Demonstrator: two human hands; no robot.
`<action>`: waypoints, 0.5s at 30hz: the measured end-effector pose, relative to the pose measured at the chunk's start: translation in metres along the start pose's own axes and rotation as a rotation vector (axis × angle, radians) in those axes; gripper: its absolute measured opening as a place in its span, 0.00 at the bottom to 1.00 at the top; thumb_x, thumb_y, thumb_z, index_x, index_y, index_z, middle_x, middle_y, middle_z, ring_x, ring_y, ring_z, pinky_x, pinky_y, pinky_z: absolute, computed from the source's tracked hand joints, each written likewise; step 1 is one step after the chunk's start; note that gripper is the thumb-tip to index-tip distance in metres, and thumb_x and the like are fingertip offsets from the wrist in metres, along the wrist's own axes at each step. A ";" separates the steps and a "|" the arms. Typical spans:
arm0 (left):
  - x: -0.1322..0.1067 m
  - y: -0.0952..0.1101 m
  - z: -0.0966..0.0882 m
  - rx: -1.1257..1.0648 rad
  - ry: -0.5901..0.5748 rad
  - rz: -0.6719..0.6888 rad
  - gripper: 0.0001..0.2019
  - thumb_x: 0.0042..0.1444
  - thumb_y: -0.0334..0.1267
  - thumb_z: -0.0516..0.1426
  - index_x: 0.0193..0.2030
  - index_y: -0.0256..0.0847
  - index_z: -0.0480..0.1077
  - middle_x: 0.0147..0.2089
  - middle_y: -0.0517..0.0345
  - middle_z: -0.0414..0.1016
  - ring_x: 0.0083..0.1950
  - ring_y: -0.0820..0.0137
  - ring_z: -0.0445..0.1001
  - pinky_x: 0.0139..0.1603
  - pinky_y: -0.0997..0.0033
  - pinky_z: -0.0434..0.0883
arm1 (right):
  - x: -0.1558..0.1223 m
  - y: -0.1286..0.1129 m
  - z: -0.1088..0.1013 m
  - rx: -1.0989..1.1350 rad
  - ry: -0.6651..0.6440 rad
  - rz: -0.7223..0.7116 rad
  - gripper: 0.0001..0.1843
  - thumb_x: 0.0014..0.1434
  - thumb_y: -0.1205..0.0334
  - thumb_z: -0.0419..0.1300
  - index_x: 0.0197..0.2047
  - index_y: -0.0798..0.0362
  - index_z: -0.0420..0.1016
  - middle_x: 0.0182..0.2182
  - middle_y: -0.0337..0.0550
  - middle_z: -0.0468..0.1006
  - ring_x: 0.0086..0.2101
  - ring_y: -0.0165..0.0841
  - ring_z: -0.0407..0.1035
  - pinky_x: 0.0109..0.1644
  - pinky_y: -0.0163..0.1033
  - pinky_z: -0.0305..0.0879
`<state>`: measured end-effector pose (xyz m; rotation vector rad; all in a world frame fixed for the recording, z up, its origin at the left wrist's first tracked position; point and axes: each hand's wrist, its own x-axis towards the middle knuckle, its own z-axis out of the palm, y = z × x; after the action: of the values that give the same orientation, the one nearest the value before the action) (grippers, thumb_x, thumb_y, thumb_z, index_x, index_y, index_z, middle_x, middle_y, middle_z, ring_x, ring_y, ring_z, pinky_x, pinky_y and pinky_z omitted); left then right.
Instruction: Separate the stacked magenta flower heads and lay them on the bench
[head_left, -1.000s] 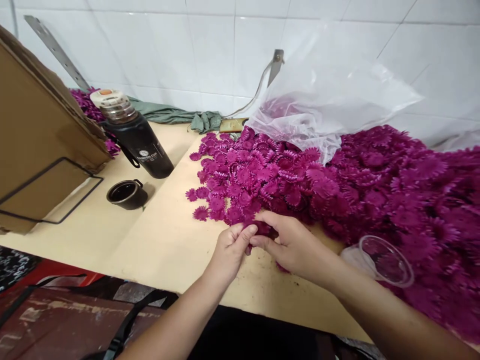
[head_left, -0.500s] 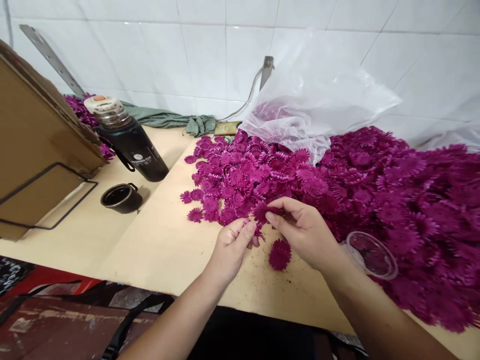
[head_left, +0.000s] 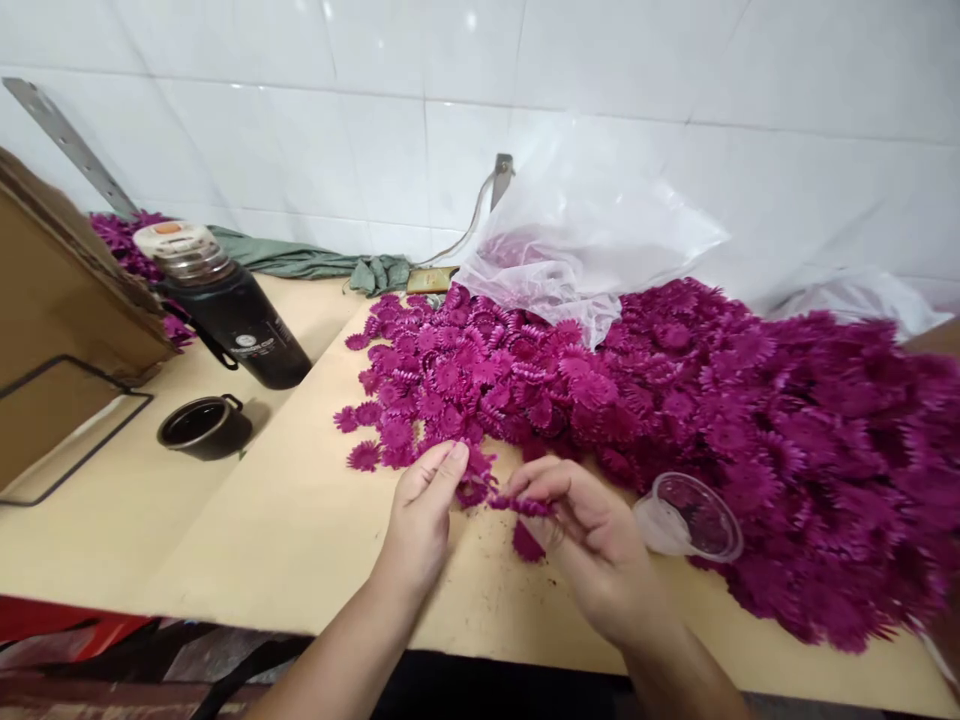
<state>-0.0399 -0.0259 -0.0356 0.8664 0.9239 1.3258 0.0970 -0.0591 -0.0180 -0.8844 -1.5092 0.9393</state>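
A big heap of magenta fabric flower heads (head_left: 675, 400) covers the right half of a pale wooden table (head_left: 285, 520). My left hand (head_left: 421, 515) pinches a flower head (head_left: 472, 490) at the heap's near edge, fingers closed on it. Just to its right, my right hand (head_left: 592, 540) holds another flower head (head_left: 525, 506) edge-on between thumb and fingertips. One loose flower head (head_left: 527, 543) lies on the table just below the fingers of my right hand.
A clear plastic cup (head_left: 686, 515) lies on its side by my right wrist. A black flask (head_left: 225, 310) and its black cap-cup (head_left: 201, 428) stand at the left beside a cardboard box (head_left: 52, 300). A clear plastic bag (head_left: 585, 240) rests against the white tiled wall.
Both hands have dropped lower and nearer the table edge. My right hand now holds its flower edge-on. The camera has tilted up and shifted right.
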 end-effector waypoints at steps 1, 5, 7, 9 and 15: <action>-0.001 0.002 0.003 0.004 -0.022 0.004 0.17 0.43 0.49 0.65 0.21 0.37 0.68 0.22 0.64 0.64 0.26 0.76 0.61 0.30 0.76 0.64 | -0.003 -0.003 0.000 0.007 0.017 -0.025 0.07 0.59 0.71 0.56 0.37 0.48 0.70 0.36 0.39 0.76 0.36 0.29 0.72 0.40 0.33 0.69; 0.013 0.015 0.018 0.053 -0.115 0.042 0.18 0.48 0.49 0.62 0.20 0.38 0.65 0.21 0.64 0.64 0.25 0.76 0.62 0.27 0.77 0.63 | -0.016 -0.025 -0.012 -0.002 0.091 -0.106 0.04 0.63 0.64 0.54 0.37 0.47 0.69 0.32 0.40 0.74 0.32 0.29 0.70 0.35 0.33 0.68; 0.030 0.024 0.027 0.051 -0.052 0.067 0.17 0.49 0.49 0.60 0.21 0.39 0.64 0.21 0.63 0.65 0.24 0.75 0.63 0.25 0.76 0.63 | -0.026 -0.039 -0.026 -0.011 0.084 -0.112 0.05 0.64 0.60 0.53 0.36 0.47 0.69 0.28 0.40 0.73 0.29 0.30 0.69 0.33 0.34 0.68; 0.047 0.034 0.039 0.017 0.069 0.150 0.15 0.48 0.47 0.60 0.23 0.39 0.64 0.21 0.64 0.66 0.23 0.76 0.64 0.24 0.77 0.62 | -0.036 -0.049 -0.040 -0.028 0.071 -0.099 0.06 0.64 0.58 0.54 0.37 0.46 0.70 0.27 0.41 0.73 0.28 0.31 0.68 0.33 0.36 0.68; 0.053 0.029 0.076 0.496 -0.284 0.306 0.03 0.50 0.34 0.57 0.32 0.38 0.69 0.28 0.62 0.71 0.29 0.73 0.68 0.33 0.73 0.66 | -0.054 -0.029 -0.056 -0.022 0.199 0.257 0.06 0.61 0.60 0.58 0.42 0.46 0.73 0.30 0.41 0.75 0.30 0.30 0.69 0.33 0.33 0.68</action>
<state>0.0189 0.0287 0.0184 1.5893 0.9320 1.1983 0.1576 -0.1147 -0.0082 -1.1725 -1.2578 0.9883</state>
